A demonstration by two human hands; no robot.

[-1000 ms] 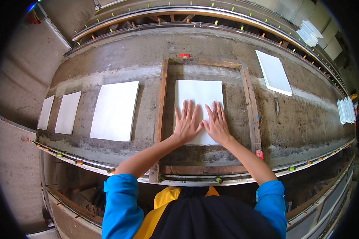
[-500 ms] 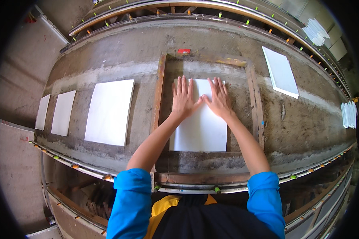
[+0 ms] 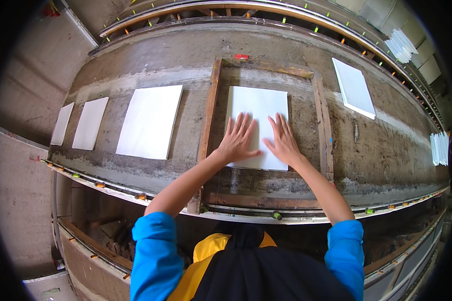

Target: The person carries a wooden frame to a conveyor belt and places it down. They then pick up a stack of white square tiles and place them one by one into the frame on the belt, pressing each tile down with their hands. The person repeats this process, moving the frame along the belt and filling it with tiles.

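Note:
A white rectangular sheet (image 3: 258, 103) lies on the long worktable, inside a wooden frame (image 3: 210, 110) with worn, stained bars. My left hand (image 3: 237, 140) rests on the sheet's left side, palm down with its fingers spread. On the right side of the same sheet lies my right hand (image 3: 285, 140), also flat, fingers apart and thumb pointing inward. Both hands are on the sheet's nearer half, and neither grips anything. Whether the frame carries a mesh cannot be made out.
Left of the frame lies a white stack of sheets (image 3: 150, 122), with two smaller-looking white sheets (image 3: 90, 123) beyond. A white stack (image 3: 354, 88) sits to the right. A red piece (image 3: 241, 56) is behind the frame. Orange and green clips (image 3: 276, 215) line the table's near rail.
Both hands have slid from the sheet's far end toward me, over its nearer half. They have moved slightly apart. The whole view has also shifted a little.

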